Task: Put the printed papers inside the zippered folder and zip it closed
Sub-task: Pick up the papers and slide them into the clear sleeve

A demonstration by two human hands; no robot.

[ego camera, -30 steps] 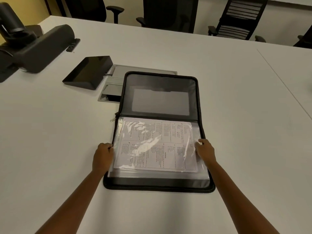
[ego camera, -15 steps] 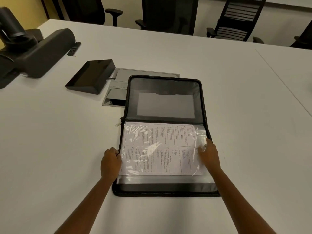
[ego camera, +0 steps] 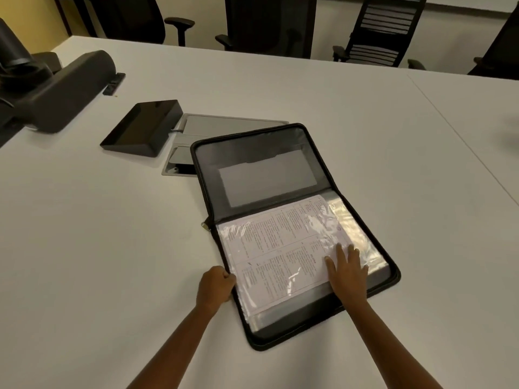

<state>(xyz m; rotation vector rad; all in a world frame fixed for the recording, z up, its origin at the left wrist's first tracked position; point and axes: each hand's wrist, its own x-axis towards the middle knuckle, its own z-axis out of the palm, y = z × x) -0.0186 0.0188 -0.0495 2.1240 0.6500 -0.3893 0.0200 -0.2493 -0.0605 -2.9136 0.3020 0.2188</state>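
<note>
A black zippered folder [ego camera: 368,228] lies open on the white table, turned a little anticlockwise. Its far half shows a grey inner pocket. On the near half the printed papers [ego camera: 278,248] sit inside a clear plastic sleeve. My left hand [ego camera: 214,284] grips the folder's left edge with curled fingers. My right hand [ego camera: 346,269] lies flat with straight fingers on the sleeve, over the papers' right part. The zip pull [ego camera: 205,226] sticks out at the spine on the left.
A black tablet-like device [ego camera: 141,127] and a grey table hatch [ego camera: 222,127] lie just beyond the folder. A dark camera bar [ego camera: 64,91] stands at the far left. Office chairs [ego camera: 379,29] line the table's far edge.
The folder has turned anticlockwise, its right side further away. My right hand moved from the sleeve's right edge onto the papers and flattened. My left hand stayed on the left edge.
</note>
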